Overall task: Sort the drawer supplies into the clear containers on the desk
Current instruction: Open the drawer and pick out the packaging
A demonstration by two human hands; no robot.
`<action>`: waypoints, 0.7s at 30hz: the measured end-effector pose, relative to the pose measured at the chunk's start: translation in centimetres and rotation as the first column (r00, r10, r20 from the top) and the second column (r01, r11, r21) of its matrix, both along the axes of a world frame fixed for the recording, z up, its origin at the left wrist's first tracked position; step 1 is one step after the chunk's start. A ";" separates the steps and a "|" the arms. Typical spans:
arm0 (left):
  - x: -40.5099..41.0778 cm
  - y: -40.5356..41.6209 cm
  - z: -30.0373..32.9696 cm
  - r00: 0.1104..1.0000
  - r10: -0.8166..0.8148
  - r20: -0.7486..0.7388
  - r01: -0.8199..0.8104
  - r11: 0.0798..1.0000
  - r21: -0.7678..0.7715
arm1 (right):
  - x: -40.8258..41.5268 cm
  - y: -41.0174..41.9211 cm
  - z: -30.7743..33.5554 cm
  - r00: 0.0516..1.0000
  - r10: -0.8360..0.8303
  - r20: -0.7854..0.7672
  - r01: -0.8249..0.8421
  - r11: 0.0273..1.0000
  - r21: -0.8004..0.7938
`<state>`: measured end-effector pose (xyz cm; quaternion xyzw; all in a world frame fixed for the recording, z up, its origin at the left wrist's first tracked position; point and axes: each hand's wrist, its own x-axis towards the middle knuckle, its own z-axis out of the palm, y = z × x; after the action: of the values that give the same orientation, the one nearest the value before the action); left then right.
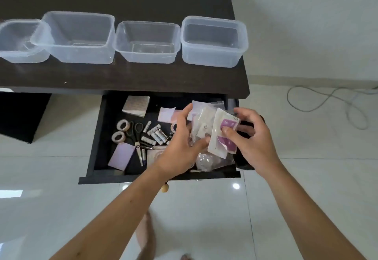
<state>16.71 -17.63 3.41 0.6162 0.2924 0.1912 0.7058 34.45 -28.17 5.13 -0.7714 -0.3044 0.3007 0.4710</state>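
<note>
A bundle of small packets [206,128], clear and white, is held above the right half of the open drawer [98,137]. The left hand [180,145] grips the bundle from the left, fingers curled behind it and thumb pressing its lower front. The right hand [251,137] pinches a white packet with purple print [223,135] at the front of the bundle, thumb on its face, fingers bent behind; the remaining fingers are loosely spread. A further clear bag [206,161] lies below the bundle on the drawer floor.

Left half of the drawer: two rolls of tape [120,130], black-handled scissors [136,139], a loose group of batteries [155,135], a pale purple pad [120,156], a patterned packet [136,106] at the back, and a pale square of paper [166,114]. What seems to be another tape roll [173,126] is mostly hidden by the left hand.

On the dark desk [122,79] above the drawer, four clear containers stand in a row: far-left container [20,53], second container [79,55], third container [147,55], right container [212,59]. The first two overlap in view. All four hold nothing.

A grey cable [327,104] loops on the white tiled floor [306,178] to the right
</note>
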 end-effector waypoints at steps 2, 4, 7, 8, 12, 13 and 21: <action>2.7 -1.3 0.1 1.000 -0.028 0.012 0.029 0.999 -0.046 | 1.6 -1.5 0.1 0.978 -0.074 -0.193 0.083 0.996 0.040; 5.3 -2.7 0.3 0.997 -0.063 0.034 0.066 0.994 -0.085 | 3.3 -2.8 0.1 0.923 -0.155 -0.353 0.182 0.982 0.047; 8.8 -4.2 0.8 0.997 -0.069 0.045 0.074 0.989 -0.132 | 6.2 -4.2 -0.3 0.894 -0.215 -0.393 0.248 0.968 0.033; 9.9 -4.4 0.7 0.997 -0.066 0.047 0.072 0.986 -0.149 | 7.1 -4.6 -0.4 0.891 -0.230 -0.391 0.264 0.964 0.034; 14.6 -4.3 -1.0 0.995 -0.093 -0.042 0.088 0.991 -0.103 | 11.0 -5.7 -1.0 0.886 -0.277 -0.372 0.312 0.949 0.037; 15.6 -4.1 -1.6 0.993 -0.086 -0.086 0.080 0.994 -0.071 | 11.9 -6.0 -1.5 0.887 -0.289 -0.361 0.317 0.948 0.020; 24.8 -4.9 -5.8 0.971 -0.077 -0.224 0.065 0.996 -0.060 | 19.0 -7.5 -7.0 0.859 -0.382 -0.342 0.378 0.922 -0.080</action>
<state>41.53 -22.52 -2.34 0.6256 0.3536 0.0867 0.6900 53.48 -35.70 -1.87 -0.7523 -0.0560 0.3362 0.5638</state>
